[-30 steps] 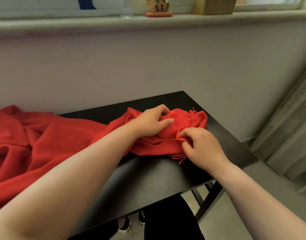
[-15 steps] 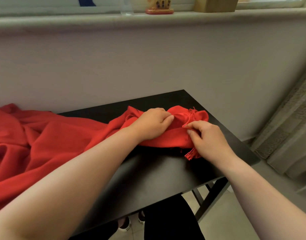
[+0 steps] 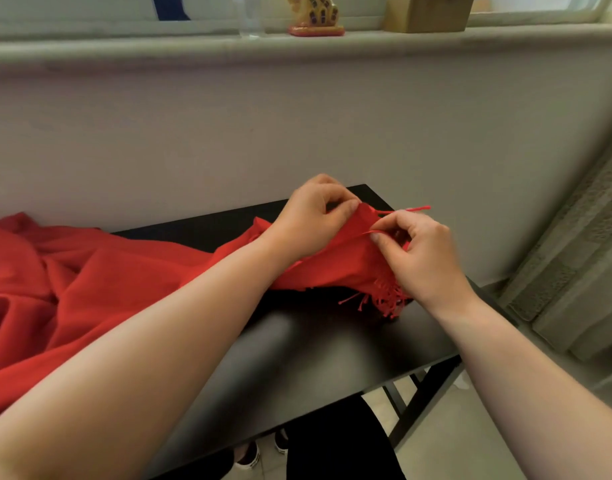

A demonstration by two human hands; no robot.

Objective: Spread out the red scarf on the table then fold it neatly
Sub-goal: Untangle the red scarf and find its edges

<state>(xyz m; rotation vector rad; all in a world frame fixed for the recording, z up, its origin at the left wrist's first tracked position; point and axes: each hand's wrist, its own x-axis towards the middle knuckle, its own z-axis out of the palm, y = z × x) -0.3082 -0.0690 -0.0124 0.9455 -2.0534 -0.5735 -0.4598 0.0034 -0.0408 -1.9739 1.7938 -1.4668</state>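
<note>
Red scarf (image 3: 107, 271): heaped left on the table (image 3: 297, 358), fringed end right.
Fingers (image 3: 346, 206): left hand (image 3: 308, 226) and right hand (image 3: 422, 258) pinch that end.
Change: I see it lifted now; spreading starts.

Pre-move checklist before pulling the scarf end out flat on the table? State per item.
1. Left hand grip on the end edge of the red scarf: ok, thumb and fingers pinch it.
2. Right hand grip on the same edge: ok, it pinches beside the left hand.
3. Held end lifted off the black table: ok.
4. Fringe untangled: cannot tell; the strands hang in a clump under the right hand.
5. Rest of the scarf flat: not ok, it lies bunched in folds at the left.
6. Whole scarf on the table: cannot tell, the cloth runs out of the picture at the left.
</note>
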